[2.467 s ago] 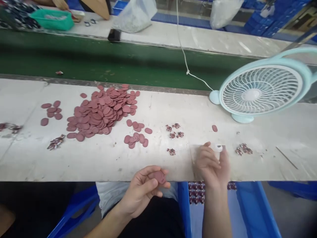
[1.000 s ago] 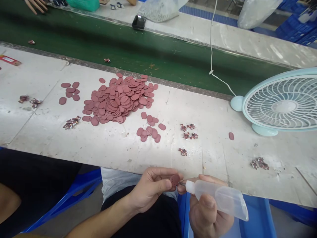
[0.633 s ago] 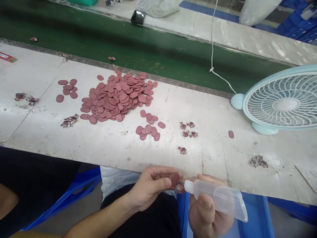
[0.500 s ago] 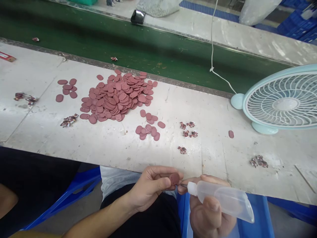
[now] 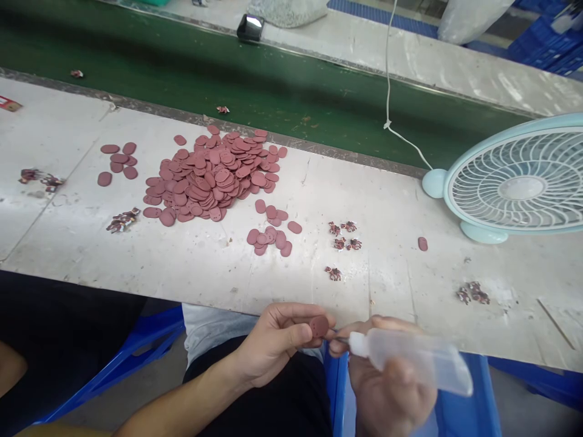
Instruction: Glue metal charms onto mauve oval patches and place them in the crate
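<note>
My left hand [image 5: 277, 343] pinches a reddish-brown oval disc [image 5: 319, 326] with small holes between thumb and fingers, just off the table's front edge. My right hand [image 5: 387, 382] is wrapped round a translucent squeeze bottle [image 5: 419, 358] with a white cap. Its thin dark nozzle points left, close to the disc; whether it touches cannot be made out. Beyond my hands on the table lie a small brown horse figure [image 5: 333, 274] and a group of similar horse figures [image 5: 346, 235]. Left of them is a small cluster of discs [image 5: 268, 238].
A large heap of discs [image 5: 209, 176] covers the middle of the table [image 5: 291, 279]. More horse figures [image 5: 473, 292] lie at the right, near a pale blue fan [image 5: 519, 185]. Behind runs a green belt [image 5: 310, 91] carrying small figures. A blue bin [image 5: 469, 394] stands below my right hand.
The squeeze bottle has shifted slightly right, its nozzle drawn back a little from the disc, and my right hand is blurred. Small figures on the green belt have moved right.
</note>
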`<move>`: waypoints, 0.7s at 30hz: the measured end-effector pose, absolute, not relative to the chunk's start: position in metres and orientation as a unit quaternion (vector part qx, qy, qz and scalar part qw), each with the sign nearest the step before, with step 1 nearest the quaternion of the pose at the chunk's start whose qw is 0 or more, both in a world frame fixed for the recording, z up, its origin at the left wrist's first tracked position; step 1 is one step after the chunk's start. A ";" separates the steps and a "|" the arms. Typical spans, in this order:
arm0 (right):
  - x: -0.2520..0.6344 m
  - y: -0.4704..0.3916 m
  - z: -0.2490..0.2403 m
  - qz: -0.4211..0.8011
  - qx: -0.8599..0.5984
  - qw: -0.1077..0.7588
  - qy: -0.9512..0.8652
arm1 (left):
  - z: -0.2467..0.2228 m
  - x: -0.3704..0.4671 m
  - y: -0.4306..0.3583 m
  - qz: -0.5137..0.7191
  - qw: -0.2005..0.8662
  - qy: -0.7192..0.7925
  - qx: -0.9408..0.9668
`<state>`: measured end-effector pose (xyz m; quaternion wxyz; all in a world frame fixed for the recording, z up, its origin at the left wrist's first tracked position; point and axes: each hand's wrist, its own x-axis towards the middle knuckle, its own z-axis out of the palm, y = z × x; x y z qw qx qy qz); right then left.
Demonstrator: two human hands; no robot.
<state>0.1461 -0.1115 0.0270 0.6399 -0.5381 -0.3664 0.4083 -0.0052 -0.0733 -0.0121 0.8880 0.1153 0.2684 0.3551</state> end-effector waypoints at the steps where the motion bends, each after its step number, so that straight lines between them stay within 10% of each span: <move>1: 0.154 -0.106 0.030 0.456 -0.506 0.659 -0.319 | -0.011 -0.006 -0.073 0.356 0.889 0.267 0.114; 11: 0.283 -0.063 -0.047 0.606 0.106 0.712 0.339 | -0.012 -0.017 -0.064 0.379 0.883 0.260 0.095; 18: 0.272 -0.069 -0.044 0.662 0.061 0.698 0.267 | -0.014 -0.027 -0.057 0.395 0.872 0.276 0.085; 21: 0.238 -0.082 -0.018 0.649 -0.277 0.708 -0.023 | -0.014 -0.033 -0.055 0.400 0.865 0.291 0.079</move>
